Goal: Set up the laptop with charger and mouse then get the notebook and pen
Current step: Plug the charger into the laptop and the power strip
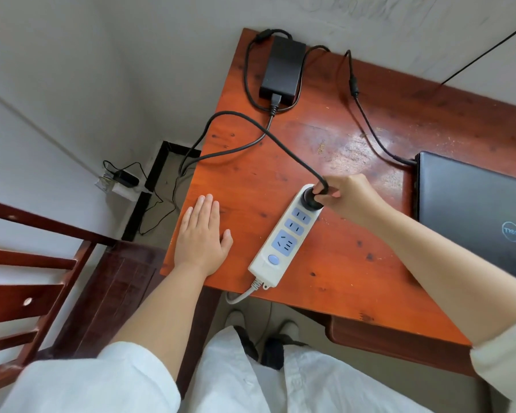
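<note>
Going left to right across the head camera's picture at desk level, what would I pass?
Wooden chair → left hand flat on the desk → white power strip → right hand on the black plug → closed laptop.

Two bare forearms in view, sleeves pushed or rolled up past the elbows. Left sleeve white, loose, slightly creased fabric, cuff edge bunched near the elbow. Right sleeve pale cream-white, folded cuff with a visible hem line. Left hand and right hand both bare, no gloves, no rings or watch visible, nails short and unpainted as far as can be told. White shirt front at bottom centre, soft wrinkles, buttoned placket faintly visible. Light shoes and dark trouser legs below the shirt hem
</note>
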A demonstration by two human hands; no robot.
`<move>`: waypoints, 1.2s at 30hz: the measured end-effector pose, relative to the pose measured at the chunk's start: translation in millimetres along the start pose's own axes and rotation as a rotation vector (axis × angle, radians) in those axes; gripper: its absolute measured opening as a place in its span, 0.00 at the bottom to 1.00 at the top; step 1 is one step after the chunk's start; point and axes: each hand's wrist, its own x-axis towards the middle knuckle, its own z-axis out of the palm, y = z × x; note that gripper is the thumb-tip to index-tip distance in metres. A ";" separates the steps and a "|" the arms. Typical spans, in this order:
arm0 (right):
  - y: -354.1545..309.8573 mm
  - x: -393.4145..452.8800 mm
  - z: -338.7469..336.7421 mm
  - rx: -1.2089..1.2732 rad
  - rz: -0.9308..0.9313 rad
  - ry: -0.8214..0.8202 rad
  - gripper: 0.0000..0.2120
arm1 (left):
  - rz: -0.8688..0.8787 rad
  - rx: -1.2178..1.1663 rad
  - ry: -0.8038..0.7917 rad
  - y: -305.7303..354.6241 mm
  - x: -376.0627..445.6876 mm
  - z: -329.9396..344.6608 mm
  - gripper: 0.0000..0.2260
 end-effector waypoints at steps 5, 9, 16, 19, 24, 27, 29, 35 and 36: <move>-5.7 -7.9 3.3 -0.020 0.017 0.037 0.09 | 0.009 0.010 -0.001 0.5 -2.0 0.1 0.26; -18.6 9.6 -2.5 -0.154 0.077 -0.109 0.07 | 0.008 0.005 0.005 2.1 -2.5 -1.1 0.27; -2.0 -1.7 5.3 -0.026 0.036 -0.027 0.07 | 0.004 -0.009 0.009 3.5 -2.7 -0.8 0.26; -1.0 1.7 4.5 -0.015 0.028 -0.029 0.07 | 0.009 -0.020 0.027 3.1 -1.2 -0.3 0.26; -2.9 5.1 4.7 -0.026 0.048 -0.037 0.07 | 0.001 -0.004 0.009 2.5 -1.7 -2.1 0.26; -5.3 4.4 11.4 -0.029 0.076 -0.011 0.08 | -0.001 -0.012 0.017 2.6 -2.5 -4.3 0.26; -6.4 -2.1 24.2 0.042 0.129 0.105 0.10 | 0.001 -0.007 0.014 2.5 -2.2 -4.4 0.26; -8.5 -6.5 51.3 0.145 0.209 0.433 0.11 | -0.003 -0.016 0.020 0.8 -2.3 -1.4 0.27; -9.8 0.0 47.9 0.100 0.167 0.409 0.11 | -0.002 -0.024 0.024 0.3 -2.0 -0.9 0.27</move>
